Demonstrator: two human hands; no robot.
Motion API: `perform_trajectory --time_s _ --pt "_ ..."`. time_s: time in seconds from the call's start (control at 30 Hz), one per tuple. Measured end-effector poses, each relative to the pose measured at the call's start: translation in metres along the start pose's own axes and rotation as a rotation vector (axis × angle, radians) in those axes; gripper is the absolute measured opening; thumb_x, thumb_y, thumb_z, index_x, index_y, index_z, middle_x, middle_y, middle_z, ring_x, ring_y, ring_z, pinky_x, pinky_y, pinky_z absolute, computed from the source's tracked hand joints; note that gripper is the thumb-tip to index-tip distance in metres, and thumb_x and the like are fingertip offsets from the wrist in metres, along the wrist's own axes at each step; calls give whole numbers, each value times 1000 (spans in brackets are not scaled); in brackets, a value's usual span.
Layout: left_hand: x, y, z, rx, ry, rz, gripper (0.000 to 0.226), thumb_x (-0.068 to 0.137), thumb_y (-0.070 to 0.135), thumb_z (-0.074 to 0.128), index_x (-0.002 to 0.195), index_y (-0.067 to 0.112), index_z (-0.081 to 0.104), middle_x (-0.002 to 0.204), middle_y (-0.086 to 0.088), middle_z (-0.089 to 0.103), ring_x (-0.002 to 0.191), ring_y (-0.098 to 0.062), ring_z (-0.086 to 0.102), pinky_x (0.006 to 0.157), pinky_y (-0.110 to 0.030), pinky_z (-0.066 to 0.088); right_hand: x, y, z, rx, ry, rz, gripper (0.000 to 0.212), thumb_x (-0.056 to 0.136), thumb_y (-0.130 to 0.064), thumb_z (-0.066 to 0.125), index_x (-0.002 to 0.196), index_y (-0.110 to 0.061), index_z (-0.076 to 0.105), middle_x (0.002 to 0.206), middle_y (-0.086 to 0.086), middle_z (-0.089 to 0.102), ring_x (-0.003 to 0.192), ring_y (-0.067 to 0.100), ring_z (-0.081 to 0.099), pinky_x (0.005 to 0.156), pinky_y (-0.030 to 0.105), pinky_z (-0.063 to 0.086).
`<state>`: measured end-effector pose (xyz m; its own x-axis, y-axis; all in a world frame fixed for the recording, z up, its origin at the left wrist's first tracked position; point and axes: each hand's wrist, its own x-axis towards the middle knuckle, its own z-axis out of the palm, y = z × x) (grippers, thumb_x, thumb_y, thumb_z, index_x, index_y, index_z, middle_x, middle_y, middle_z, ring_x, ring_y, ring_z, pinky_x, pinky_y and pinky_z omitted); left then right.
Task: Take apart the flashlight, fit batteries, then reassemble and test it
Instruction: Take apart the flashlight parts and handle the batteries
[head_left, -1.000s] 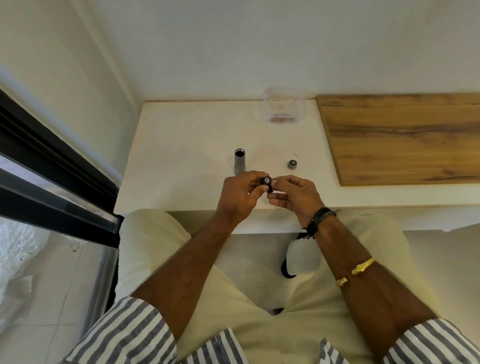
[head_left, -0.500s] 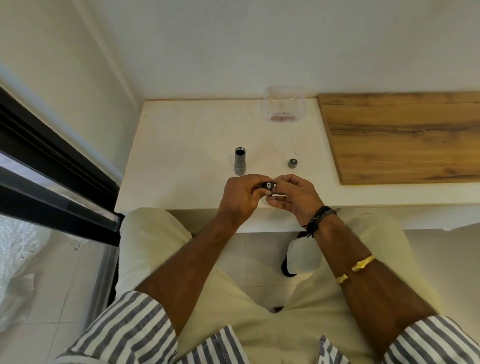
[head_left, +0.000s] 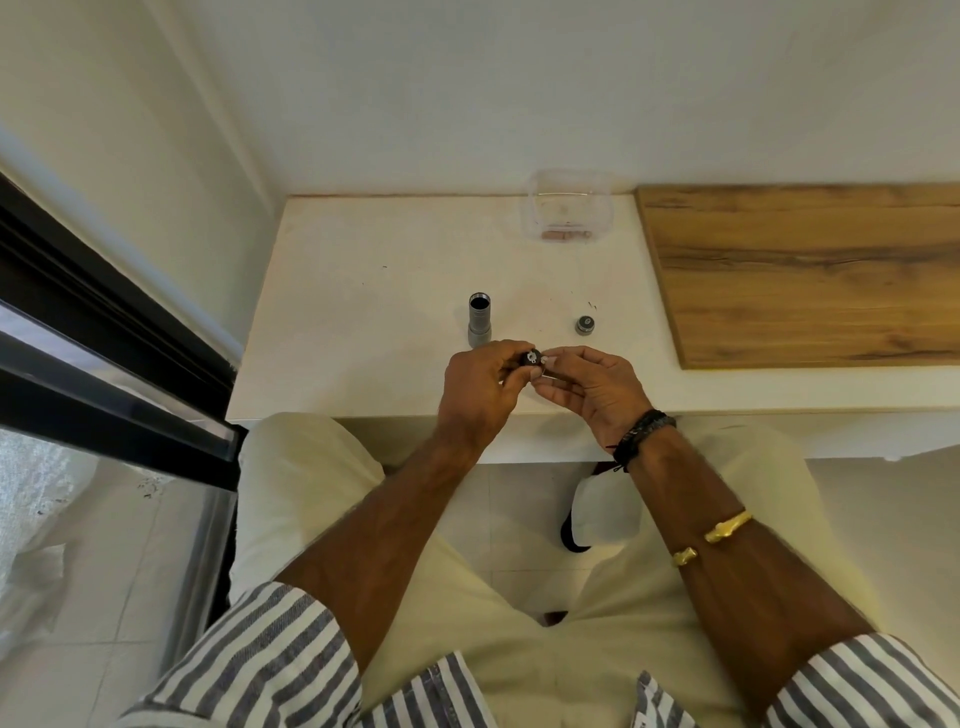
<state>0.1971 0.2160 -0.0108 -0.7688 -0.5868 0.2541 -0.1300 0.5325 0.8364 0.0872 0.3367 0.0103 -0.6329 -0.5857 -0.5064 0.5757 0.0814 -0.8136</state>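
The grey flashlight body (head_left: 479, 325) stands upright on the white table (head_left: 363, 312), its open dark end up, just beyond my left hand. The small round end cap (head_left: 585, 325) lies on the table to its right. My left hand (head_left: 480, 395) grips a black battery holder (head_left: 530, 358) with a metal contact face showing. My right hand (head_left: 587, 387) touches the holder's right side with thumb and forefinger; a thin dark piece, partly hidden, lies under its fingers. Both hands hover over the table's front edge.
A clear plastic box (head_left: 570, 212) sits at the back of the table by the wall. A wooden board (head_left: 805, 270) covers the right part. A dark window frame (head_left: 104, 374) runs along the left. My knees are under the table edge.
The hands stayed together at the front edge. The battery holder has turned slightly in my fingers and now shows its metal contact face more.
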Motion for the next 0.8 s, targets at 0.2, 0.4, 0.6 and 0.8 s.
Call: perform_trajectory --time_s 0.2,0.4,0.6,0.8 --pt "2 -2 4 -38 15 -70 23 88 16 73 111 15 73 99 1 76 87 -4 70 82 -12 54 1 1 -2 -21 29 -48 18 84 0 77 101 2 74 95 17 78 83 26 78 70 26 62" --pt "8 -1 12 -180 110 -270 19 91 18 70 109 14 71 97 2 76 87 -6 72 79 -20 57 9 -4 -11 35 100 -104 7 85 4 74 92 1 75 90 18 77 83 29 78 75 30 64" --pt "12 -2 15 -830 73 -800 21 100 8 55 118 0 62 110 -21 70 103 -32 70 84 -42 61 27 -14 -28 217 228 -171 12 84 14 69 88 3 72 94 19 76 82 29 77 73 29 63" --pt "12 -5 13 -1196 72 -1031 19 101 2 50 114 -5 62 109 -24 66 97 -35 70 79 -45 62 61 -17 -51 97 478 -279 13 81 11 74 85 -1 73 85 13 73 81 28 74 73 31 63"
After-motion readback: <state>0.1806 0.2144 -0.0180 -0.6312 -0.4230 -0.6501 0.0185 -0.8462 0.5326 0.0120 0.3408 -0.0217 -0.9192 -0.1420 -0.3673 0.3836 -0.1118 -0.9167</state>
